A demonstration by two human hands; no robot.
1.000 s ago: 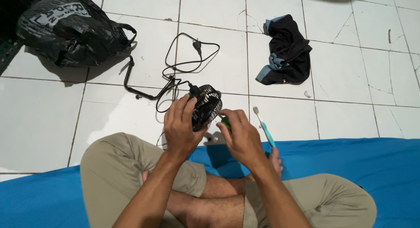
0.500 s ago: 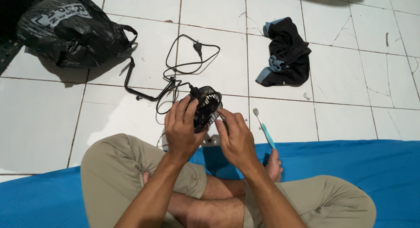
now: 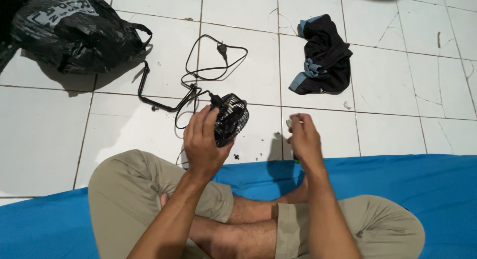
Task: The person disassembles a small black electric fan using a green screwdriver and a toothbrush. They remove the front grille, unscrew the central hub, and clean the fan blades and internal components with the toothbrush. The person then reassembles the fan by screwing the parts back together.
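— Since the earlier frames the right hand (image 3: 304, 140) has drawn away from the small black fan (image 3: 230, 119) — the blue-handled brush no longer shows beside it.
— And the grip?
— Left hand (image 3: 201, 142) closed round the fan's back, above the tiled floor (image 3: 49, 135) near the blue mat (image 3: 437, 179). Right fingers are pinched; around what, I cannot tell.
— Handling?
— Probably light, rigid plastic — the grille looks bendable, so hold the housing; the cord (image 3: 208, 65) trails.

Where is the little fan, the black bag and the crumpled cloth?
fan (image 3: 232, 117), head view, on its wire grille.
black bag (image 3: 74, 33), head view, on its middle.
cloth (image 3: 323, 55), head view, on its dark middle.
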